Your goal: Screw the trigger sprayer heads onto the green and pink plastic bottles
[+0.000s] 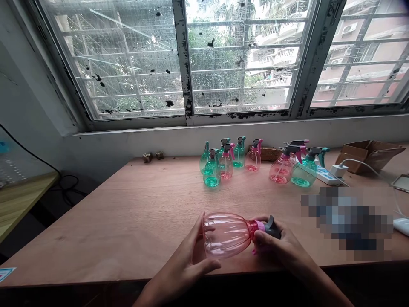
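A pink see-through spray bottle [226, 236] lies on its side in the air between my two hands, just over the table's front edge. Its base faces left, and its black and pink spray head points right. My left hand [191, 256] cups the base end, fingers behind the bottle and thumb in front, below it. At the neck and spray head, my right hand [276, 241] is closed, thumb on the near side. The trigger is mostly hidden behind the right hand.
Several green and pink spray bottles [212, 172] stand at the back of the wooden table [128, 221]. Farther right are a power strip [329, 175], a white charger [338, 170] with a cable, and an open cardboard box [367, 155]. Two small blocks [147, 157] sit by the wall.
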Tool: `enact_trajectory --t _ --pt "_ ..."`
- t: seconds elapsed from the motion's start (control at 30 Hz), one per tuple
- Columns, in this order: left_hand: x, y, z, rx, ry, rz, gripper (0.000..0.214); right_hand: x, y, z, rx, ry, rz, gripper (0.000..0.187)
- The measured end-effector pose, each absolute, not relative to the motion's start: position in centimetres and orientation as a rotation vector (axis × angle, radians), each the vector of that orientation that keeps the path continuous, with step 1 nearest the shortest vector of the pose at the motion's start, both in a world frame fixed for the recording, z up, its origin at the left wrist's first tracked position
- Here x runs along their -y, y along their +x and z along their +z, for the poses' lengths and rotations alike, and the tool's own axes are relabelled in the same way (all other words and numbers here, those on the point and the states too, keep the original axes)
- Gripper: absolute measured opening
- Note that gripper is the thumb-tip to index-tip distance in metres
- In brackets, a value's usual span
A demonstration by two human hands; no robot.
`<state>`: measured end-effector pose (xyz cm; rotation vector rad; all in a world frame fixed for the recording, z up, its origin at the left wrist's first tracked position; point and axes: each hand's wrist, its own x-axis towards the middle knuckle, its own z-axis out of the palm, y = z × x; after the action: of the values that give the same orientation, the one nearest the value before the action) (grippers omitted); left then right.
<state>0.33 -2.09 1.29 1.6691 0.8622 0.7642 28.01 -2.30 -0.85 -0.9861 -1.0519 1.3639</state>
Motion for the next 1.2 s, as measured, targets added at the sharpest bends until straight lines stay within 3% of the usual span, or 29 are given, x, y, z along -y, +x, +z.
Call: enact_trajectory --t 0.33,0.53,0.77,1.2 --pt "1.96 0.63 1.41 -0.851 1.743 0.78 0.101 2.19 27.95 -1.02 0.989 -0.956 1.393 0.048" --pt "2.31 1.12 1.29 -0.824 1.806 0.875 0.088 2.27 27.85 -0.7 1.055 -1.004 1.377 0.047" --pt "1.83 0.62 1.17 -0.877 1.743 0.788 0.104 2.31 27.91 -0.63 1.063 -1.018 1.379 0.046" --pt "1.51 0.93 1.33 -0.852 1.696 0.817 0.096 2.13 28.15 -1.27 1.036 -0.964 1.392 0.046"
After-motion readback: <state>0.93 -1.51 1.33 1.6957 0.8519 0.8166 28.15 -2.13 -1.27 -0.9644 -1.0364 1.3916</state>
